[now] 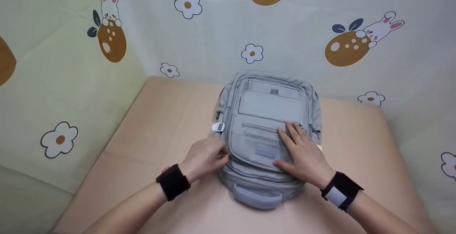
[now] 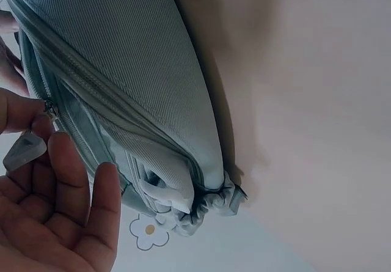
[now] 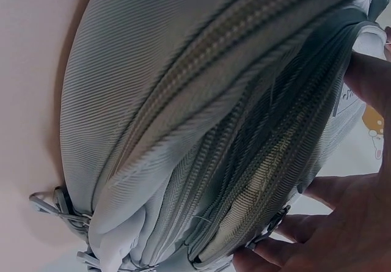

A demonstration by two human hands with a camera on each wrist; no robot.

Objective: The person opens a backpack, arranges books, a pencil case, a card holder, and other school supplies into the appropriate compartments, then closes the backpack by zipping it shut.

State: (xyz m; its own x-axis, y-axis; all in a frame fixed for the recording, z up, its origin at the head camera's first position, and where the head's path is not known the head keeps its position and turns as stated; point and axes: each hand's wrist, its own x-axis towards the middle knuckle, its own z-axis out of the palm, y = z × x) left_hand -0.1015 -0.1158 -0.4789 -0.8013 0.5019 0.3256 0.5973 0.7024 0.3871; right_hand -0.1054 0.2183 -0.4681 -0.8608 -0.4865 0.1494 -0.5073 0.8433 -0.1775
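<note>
A grey backpack [image 1: 272, 105] lies front side up, its top handle [image 1: 256, 197] toward me. At the left edge of its front pocket, my left hand [image 1: 206, 155] pinches a zipper pull between thumb and forefinger. The metal zipper slider [image 2: 51, 107] shows at those fingertips, and a pale grey tab [image 2: 25, 151] lies over the fingers. My right hand [image 1: 302, 154] rests on the lower right of the front panel, fingers extended. In the right wrist view, the pocket's zipper teeth [image 3: 287, 143] stand parted, with another zipper slider [image 3: 269, 226] by the fingertips.
The backpack lies on a peach-coloured table [image 1: 167, 120]. Behind and to the left hangs a pale cloth [image 1: 217, 31] printed with rabbits and flowers. A round white tag [image 1: 218, 127] sits at the bag's left side. Black bands [image 1: 174, 183] circle both wrists.
</note>
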